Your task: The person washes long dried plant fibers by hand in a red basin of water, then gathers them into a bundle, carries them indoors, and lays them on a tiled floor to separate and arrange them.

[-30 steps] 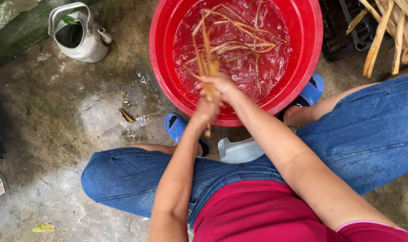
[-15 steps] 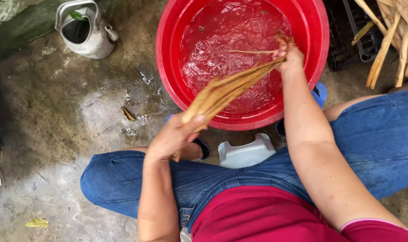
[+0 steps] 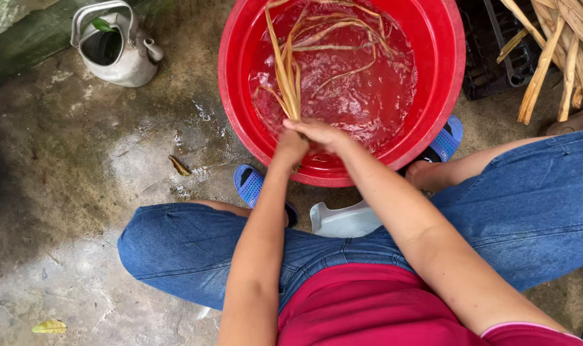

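Both hands meet at the near rim of the red basin (image 3: 240,96). The left hand (image 3: 290,148) and the right hand (image 3: 320,132) are closed together around the lower end of a bundle of strips (image 3: 290,83), long, thin and tan. The bundle stands up from the hands and leans over the water (image 3: 368,96); its free ends spread out above the far part of the basin. More strips (image 3: 342,32) float loose in the foamy water near the far rim, apart from the bundle.

In my judgement the washing is in the middle: one bundle is gathered and wet, but the loose strips are not yet collected. Dry stalks (image 3: 560,57) lie at the top right corner, outside the basin. A metal kettle (image 3: 115,48) stands on the concrete floor (image 3: 61,192), left of the basin.
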